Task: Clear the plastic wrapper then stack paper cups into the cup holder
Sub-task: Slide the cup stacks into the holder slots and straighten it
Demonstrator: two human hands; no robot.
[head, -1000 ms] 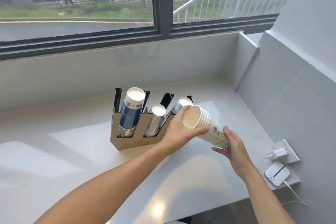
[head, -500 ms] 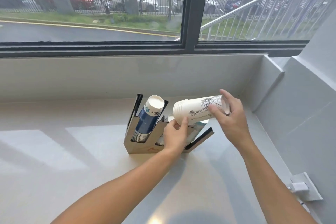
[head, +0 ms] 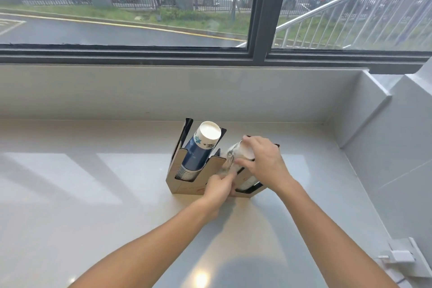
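Honestly, I can read no words anywhere: the blue cup stack (head: 196, 154) in the leftmost slot of the cup holder (head: 181, 182) shows a white band with a star-like mark and dark scribbled print, and the white cup stack (head: 233, 155) I am handling carries a dark line drawing, too blurred to make out. At the centre of the frame my right hand (head: 261, 161) is closed over the upper end of that white stack, fingers curled round its base, while my left hand (head: 219, 186) pinches its lower end at the front of the holder, just right of the blue stack. Half a second ago the white stack lay nearly level above the holder; now it is tilted steeply down into a middle slot, and the view has moved closer. The holder stands on the pale counter (head: 93, 194) below the window (head: 257, 11), and a white socket (head: 402, 257) sits at lower right.
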